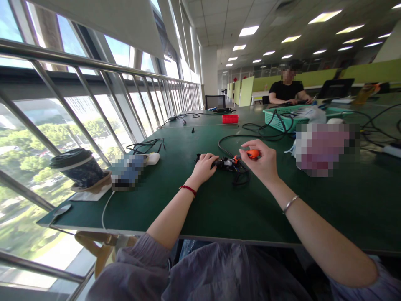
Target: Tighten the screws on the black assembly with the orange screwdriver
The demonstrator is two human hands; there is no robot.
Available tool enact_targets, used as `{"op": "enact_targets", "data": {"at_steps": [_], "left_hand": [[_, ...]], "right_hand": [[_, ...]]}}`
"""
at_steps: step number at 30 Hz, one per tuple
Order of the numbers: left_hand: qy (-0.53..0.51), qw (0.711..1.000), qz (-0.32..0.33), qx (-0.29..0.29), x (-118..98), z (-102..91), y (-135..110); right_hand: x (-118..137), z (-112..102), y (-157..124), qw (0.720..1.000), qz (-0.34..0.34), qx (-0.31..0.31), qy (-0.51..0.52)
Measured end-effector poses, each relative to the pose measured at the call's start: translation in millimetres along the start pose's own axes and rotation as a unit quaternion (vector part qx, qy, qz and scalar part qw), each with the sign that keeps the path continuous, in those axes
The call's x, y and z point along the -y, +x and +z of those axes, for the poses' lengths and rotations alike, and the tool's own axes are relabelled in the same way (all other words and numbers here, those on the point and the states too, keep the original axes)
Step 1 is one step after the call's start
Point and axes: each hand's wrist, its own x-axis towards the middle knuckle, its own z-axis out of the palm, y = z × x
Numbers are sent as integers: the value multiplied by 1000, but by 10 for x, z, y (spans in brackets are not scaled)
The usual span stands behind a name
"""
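My right hand (261, 161) grips an orange and black screwdriver (253, 154) whose thin shaft points left. Its tip meets a small black device (228, 163) with an opened body and loose wires, lying on the green table. My left hand (204, 167) closes over the device's left end and holds it against the tabletop. A black cable (223, 142) runs from near the device toward the back right. My left fingers and palm hide part of the device, and the exact spot under the screwdriver tip is too small to make out.
On the left stand a lidded cup (79, 169), a blurred phone (129, 171) and a white case (153, 159). A red box (230, 119) and a teal basket (275, 121) with cables sit farther back. A blurred pink item (326, 150) lies right. Across the table sits another person (286, 90).
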Motion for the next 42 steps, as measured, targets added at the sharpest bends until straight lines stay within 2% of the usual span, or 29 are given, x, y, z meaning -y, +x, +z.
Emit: {"op": "enact_targets", "data": {"at_steps": [8, 16, 26, 33, 42], "left_hand": [[2, 1000, 6, 1, 17, 13, 9], [0, 1000, 4, 1, 7, 6, 5], [-3, 1000, 0, 5, -14, -14, 0], [-3, 1000, 2, 1, 1, -1, 3], [0, 1000, 3, 1, 4, 0, -1]], "right_hand": [[38, 5, 7, 998, -45, -33, 36], [5, 1, 5, 1000, -5, -2, -6], [42, 5, 1, 998, -37, -28, 36], [24, -5, 5, 1000, -4, 1, -7], [33, 10, 8, 998, -36, -36, 44]]}}
